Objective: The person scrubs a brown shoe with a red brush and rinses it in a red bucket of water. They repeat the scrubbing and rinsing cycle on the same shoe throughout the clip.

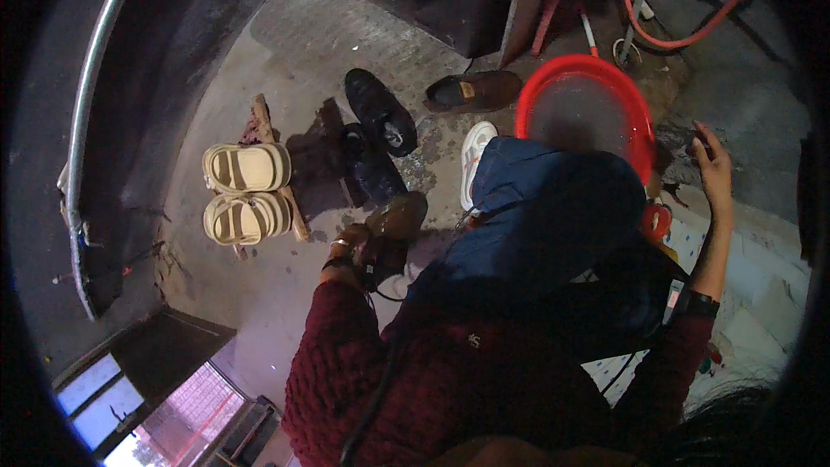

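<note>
On the left side of my body, my left hand (350, 243) grips a brown shoe (397, 224), its toe pointing away from me. The fingers hide part of this shoe, and its lower end is in shadow. Out to the right, beside the red tub, my right hand (713, 162) is raised with its fingers bent and apart. I see nothing held in it. A brown slip-on shoe (489, 91) lies on the floor near the tub. Two black shoes (382, 110) lie together beyond my left hand, one partly shadowed.
A red plastic tub (528, 100) of cloudy water stands before my knees. Cream sandals (249, 168) rest on a low wooden stand (297, 214) at left. An orange-red hose (681, 44) loops at the upper right. A metal rail (87, 104) runs along the left.
</note>
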`<control>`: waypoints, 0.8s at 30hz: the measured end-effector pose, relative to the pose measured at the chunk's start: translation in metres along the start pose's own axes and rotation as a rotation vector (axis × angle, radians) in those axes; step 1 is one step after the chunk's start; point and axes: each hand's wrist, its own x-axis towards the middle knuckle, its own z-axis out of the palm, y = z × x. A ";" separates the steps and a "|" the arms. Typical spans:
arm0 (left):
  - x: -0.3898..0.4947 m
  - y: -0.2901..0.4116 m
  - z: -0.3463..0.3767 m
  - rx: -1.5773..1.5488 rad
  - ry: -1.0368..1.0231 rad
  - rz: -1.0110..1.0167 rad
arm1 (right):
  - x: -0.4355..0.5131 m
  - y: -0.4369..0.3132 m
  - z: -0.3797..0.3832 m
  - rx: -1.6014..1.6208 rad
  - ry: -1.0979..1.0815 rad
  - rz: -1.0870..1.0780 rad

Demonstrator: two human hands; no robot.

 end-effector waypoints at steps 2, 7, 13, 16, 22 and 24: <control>-0.003 -0.003 0.002 0.022 0.006 0.003 | 0.001 0.002 0.000 -0.030 0.002 -0.014; -0.003 0.079 -0.060 0.204 0.076 0.291 | 0.008 0.008 0.004 0.001 -0.010 0.042; -0.005 0.282 -0.102 0.012 0.745 0.912 | 0.006 0.021 0.014 -0.072 -0.028 0.028; 0.003 0.349 -0.096 0.500 0.844 0.901 | -0.004 0.024 0.013 -0.129 0.006 -0.014; 0.022 0.385 -0.088 0.897 0.845 0.705 | -0.015 0.013 0.003 -0.108 0.041 0.054; 0.013 0.387 -0.094 0.907 0.894 0.767 | -0.015 0.006 0.001 -0.165 0.072 -0.031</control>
